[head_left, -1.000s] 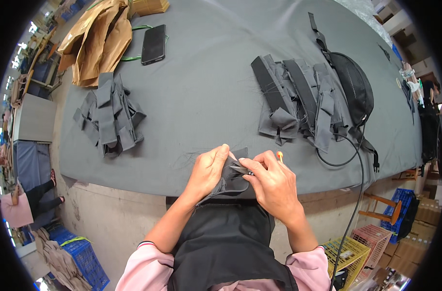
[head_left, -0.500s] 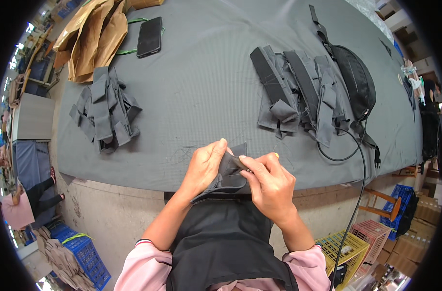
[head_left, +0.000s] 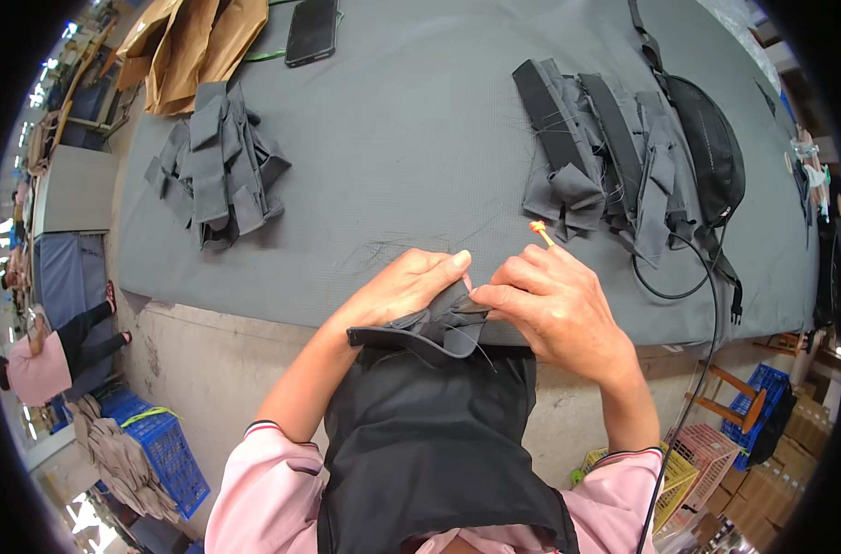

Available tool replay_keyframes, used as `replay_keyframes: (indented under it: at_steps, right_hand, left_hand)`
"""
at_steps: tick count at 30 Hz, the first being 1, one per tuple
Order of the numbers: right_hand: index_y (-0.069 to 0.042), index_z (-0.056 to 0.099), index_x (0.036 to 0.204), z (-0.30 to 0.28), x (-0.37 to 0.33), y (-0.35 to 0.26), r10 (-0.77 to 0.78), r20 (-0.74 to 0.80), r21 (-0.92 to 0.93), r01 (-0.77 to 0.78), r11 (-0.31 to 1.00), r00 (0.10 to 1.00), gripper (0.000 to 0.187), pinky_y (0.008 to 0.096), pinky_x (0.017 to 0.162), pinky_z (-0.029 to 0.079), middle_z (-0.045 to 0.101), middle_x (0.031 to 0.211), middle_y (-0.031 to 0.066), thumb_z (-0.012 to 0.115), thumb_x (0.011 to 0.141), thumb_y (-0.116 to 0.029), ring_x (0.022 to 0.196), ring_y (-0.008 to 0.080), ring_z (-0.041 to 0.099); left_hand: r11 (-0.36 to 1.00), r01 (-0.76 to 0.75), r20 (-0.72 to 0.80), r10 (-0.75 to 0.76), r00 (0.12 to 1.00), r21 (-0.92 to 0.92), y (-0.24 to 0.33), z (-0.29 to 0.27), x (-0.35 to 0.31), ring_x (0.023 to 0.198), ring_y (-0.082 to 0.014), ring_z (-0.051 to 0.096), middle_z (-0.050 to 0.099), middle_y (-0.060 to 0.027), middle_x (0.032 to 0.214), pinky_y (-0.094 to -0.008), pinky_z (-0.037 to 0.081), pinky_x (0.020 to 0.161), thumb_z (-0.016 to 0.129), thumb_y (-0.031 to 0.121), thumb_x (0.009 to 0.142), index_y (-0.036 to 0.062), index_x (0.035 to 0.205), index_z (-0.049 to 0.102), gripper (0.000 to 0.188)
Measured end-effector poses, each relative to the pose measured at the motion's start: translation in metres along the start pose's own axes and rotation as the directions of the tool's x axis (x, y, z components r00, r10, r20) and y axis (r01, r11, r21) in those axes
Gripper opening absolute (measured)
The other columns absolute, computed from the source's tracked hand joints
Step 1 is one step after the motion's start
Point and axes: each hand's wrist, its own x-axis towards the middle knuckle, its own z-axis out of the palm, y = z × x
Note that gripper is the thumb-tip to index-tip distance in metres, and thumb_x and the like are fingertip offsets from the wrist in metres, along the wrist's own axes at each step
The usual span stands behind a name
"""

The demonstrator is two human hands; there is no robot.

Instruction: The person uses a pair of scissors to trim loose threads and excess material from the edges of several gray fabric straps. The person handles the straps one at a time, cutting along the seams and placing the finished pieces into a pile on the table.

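Note:
At the table's near edge, my left hand point(head_left: 397, 288) is closed on a dark grey sewn fabric piece point(head_left: 416, 340), its thumb pressing on top. My right hand point(head_left: 568, 314) is closed round a slim tool with an orange knobbed end point(head_left: 539, 228), which sticks out above the fingers. Its working tip is hidden, so the exact kind cannot be told. The right fingertips meet the fabric beside my left thumb. Loose threads hang from the piece. Similar grey strips lie in a heap point(head_left: 219, 171) at the left and a stack point(head_left: 614, 152) at the right.
Across the grey-covered table point(head_left: 393, 157) are brown paper point(head_left: 194, 51), a black phone point(head_left: 312, 32) and a black pouch point(head_left: 711, 152) with straps. A black cable point(head_left: 713, 314) runs down the right side. Crates point(head_left: 707, 452) stand on the floor; another person point(head_left: 42, 365) is at far left.
My right hand has turned and shifted right, exposing the tool's orange end. The fabric piece has tilted and bunched, moving lower between my hands. The whole view has shifted slightly.

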Motion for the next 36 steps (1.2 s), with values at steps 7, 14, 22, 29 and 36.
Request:
replay_keyframes:
  at_steps: [7,14,22,29,36]
  right_hand:
    - [-0.009,0.063,0.091,0.002,0.007,0.001,-0.065,0.138,0.028,0.062,0.998,0.988,0.025,0.037,0.08,0.045,0.05,0.077,0.0024,0.07,0.067,-0.009,0.076,0.0209,0.052]
    - [-0.006,0.063,0.093,0.002,0.009,0.001,-0.104,0.192,0.107,0.084,0.991,0.976,0.022,0.0368,0.082,0.045,0.052,0.079,0.0047,0.064,0.071,-0.004,0.078,0.0219,0.053]
    - [-0.005,0.06,0.09,0.01,0.002,0.001,-0.095,0.117,0.184,0.072,0.98,0.989,0.023,0.0367,0.076,0.046,0.05,0.081,0.0036,0.06,0.067,0.0,0.075,0.0216,0.051]
    - [-0.006,0.061,0.085,0.001,0.003,0.001,-0.152,0.112,0.046,0.147,0.988,0.982,0.018,0.0321,0.065,0.043,0.05,0.079,0.0009,0.062,0.067,-0.006,0.073,0.0179,0.05]
    - [-0.005,0.061,0.082,0.004,0.012,-0.002,-0.235,0.093,0.047,0.231,0.972,0.968,0.016,0.0306,0.064,0.041,0.049,0.078,0.0003,0.062,0.066,-0.01,0.074,0.0165,0.05]
  left_hand:
    - [0.999,-0.025,0.041,0.023,0.999,0.034,-0.009,0.0,0.001,0.065,-0.0077,0.044,0.054,0.0006,0.067,-0.026,0.039,0.06,0.042,0.047,0.097,0.0026,0.082,0.061,0.051]
    - [0.999,-0.044,0.06,0.044,0.997,0.0,-0.008,0.005,0.0,0.067,-0.0083,0.042,0.053,0.0,0.069,-0.0271,0.04,0.062,0.041,0.045,0.098,0.0006,0.082,0.059,0.05]
    - [0.997,0.042,0.125,-0.05,0.991,0.064,-0.011,-0.001,0.002,0.07,-0.004,0.046,0.057,0.0032,0.075,-0.0222,0.04,0.062,0.046,0.038,0.098,-0.0006,0.09,0.063,0.043]
    - [0.998,0.034,0.128,-0.04,0.991,0.05,-0.005,0.001,-0.001,0.066,-0.0087,0.043,0.052,0.0006,0.068,-0.0283,0.04,0.062,0.042,0.045,0.097,0.0003,0.082,0.061,0.051]
    - [0.999,-0.043,0.15,0.042,0.988,0.008,-0.016,0.003,0.003,0.067,-0.0072,0.043,0.054,0.0013,0.07,-0.0264,0.04,0.061,0.041,0.043,0.098,0.0002,0.084,0.062,0.049]
